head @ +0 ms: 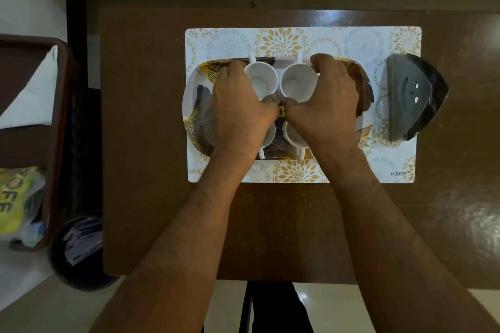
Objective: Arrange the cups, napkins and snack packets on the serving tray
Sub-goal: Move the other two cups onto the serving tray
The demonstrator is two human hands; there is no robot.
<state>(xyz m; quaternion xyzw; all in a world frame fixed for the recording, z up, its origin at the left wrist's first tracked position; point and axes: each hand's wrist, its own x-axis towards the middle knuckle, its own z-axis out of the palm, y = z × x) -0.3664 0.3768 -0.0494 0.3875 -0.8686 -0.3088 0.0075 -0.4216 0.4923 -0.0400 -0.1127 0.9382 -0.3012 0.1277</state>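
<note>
A patterned serving tray (196, 105) lies on a floral placemat (338, 38). Two white cups stand at its far side: the left cup (261, 81) and the right cup (299, 84), handles pointing away. Two more white cups sit nearer me, the near-left cup (269, 134) and the near-right cup (292, 134), mostly hidden under my hands. My left hand (238, 111) wraps the far left cup. My right hand (324, 105) wraps the far right cup. A small yellow packet (281, 111) peeks out between my thumbs.
A grey napkin holder (414, 97) stands on the placemat's right end. Left of the brown table (151, 143) is a brown rack with a white napkin (32, 94) and a yellow snack packet (13, 203). A dark bin (78, 249) sits below.
</note>
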